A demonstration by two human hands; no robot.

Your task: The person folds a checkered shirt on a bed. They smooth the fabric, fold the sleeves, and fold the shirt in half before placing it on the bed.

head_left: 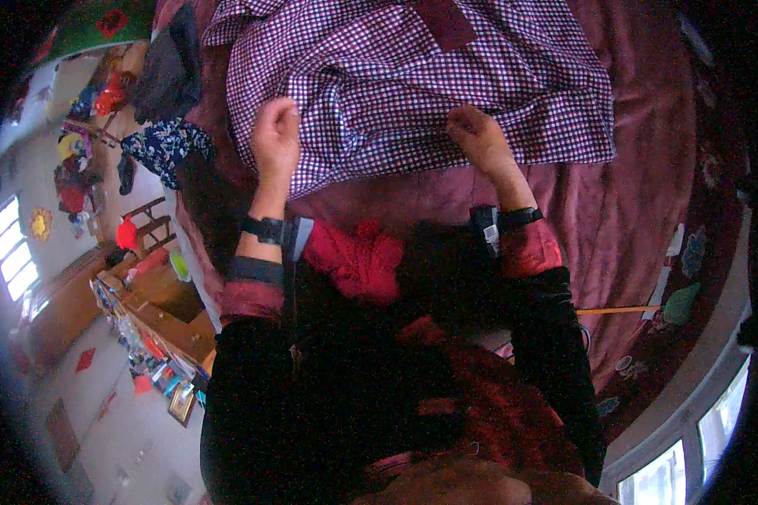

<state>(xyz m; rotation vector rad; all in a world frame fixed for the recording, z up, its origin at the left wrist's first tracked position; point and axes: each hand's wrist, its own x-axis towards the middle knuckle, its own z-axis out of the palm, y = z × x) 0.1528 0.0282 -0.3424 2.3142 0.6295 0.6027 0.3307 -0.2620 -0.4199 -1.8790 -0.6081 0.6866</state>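
Observation:
A checked cloth (379, 118) in white, dark blue and reddish tones, which looks like a garment, lies rumpled in front of me. A plain dark red patch (445, 23) shows on its far part. My left hand (276, 139) is over the left part of the cloth, fingers curled closed. Further right, my right hand (480, 139) is also over the cloth near its closer edge, with fingers bent inward. Whether either hand pinches the fabric is hidden by the curled fingers. Creases run across the cloth between the hands.
Under the cloth spreads a dusty red blanket (648, 168). Dark clothing (168, 71) and a floral navy cloth (168, 147) lie at the left edge. A wooden cabinet (173, 303) and cluttered items stand left. At right are a thin stick (619, 310) and windows (657, 475).

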